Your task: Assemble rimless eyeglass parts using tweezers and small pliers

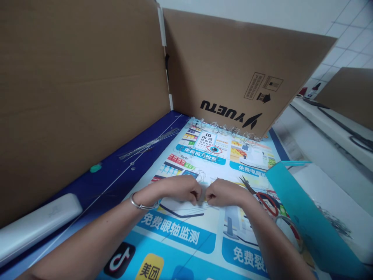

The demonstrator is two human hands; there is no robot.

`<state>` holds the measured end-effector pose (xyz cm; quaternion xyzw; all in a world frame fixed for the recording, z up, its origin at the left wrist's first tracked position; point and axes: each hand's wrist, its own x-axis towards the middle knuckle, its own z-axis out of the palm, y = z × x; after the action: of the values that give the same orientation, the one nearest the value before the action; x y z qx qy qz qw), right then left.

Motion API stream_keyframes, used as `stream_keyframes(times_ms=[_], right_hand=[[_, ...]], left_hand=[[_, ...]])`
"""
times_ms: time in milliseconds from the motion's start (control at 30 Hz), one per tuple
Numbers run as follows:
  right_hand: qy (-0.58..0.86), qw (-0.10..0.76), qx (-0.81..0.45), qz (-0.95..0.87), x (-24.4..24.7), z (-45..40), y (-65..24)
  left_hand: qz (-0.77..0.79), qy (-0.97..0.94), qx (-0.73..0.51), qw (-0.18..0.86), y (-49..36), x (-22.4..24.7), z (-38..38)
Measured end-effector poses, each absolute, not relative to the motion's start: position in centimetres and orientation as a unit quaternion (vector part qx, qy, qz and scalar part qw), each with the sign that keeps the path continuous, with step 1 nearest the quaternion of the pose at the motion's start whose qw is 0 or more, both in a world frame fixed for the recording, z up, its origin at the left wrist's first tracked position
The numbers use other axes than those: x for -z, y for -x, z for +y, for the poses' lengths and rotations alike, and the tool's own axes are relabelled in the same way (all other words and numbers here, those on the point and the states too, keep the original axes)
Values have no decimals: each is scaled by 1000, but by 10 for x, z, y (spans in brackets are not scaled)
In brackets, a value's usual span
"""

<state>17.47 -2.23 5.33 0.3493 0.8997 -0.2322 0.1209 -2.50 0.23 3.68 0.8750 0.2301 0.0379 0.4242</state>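
1. The fingers of the left hand (185,188) and right hand (223,192) are curled tight, close together over the counter (115,188); whether they grip anything cannot be told.
2. Thin wire loops (201,175) show just beyond the left hand.
3. The step looks like fine two-handed wirework; the next move likely calls for steady, narrow pinching.
4. Scissors (255,193) lie beside the right forearm, straight strands (151,144) farther off, leftward.
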Motion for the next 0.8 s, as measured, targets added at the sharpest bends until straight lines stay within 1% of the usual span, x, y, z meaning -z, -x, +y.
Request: stream_keyframes(times_ms=[200, 367, 600, 700, 800], right_hand=[[-347, 137, 217, 902, -54, -24, -175], [-350, 119, 194, 909, -56, -23, -178], [-421, 108, 114, 894, -57, -21, -181], [-449, 90, 81, 885, -58, -22, -177], [-467, 61, 62, 880, -60, -22, -174]], left_hand=[[208, -906, 25, 366, 26, -41, 3], [175, -938, -9, 300, 25, -44, 2], [310, -947, -26, 84, 18, -39, -8], [327, -944, -38, 28, 15, -40, -12], [349, -935, -58, 2, 13, -43, -12]])
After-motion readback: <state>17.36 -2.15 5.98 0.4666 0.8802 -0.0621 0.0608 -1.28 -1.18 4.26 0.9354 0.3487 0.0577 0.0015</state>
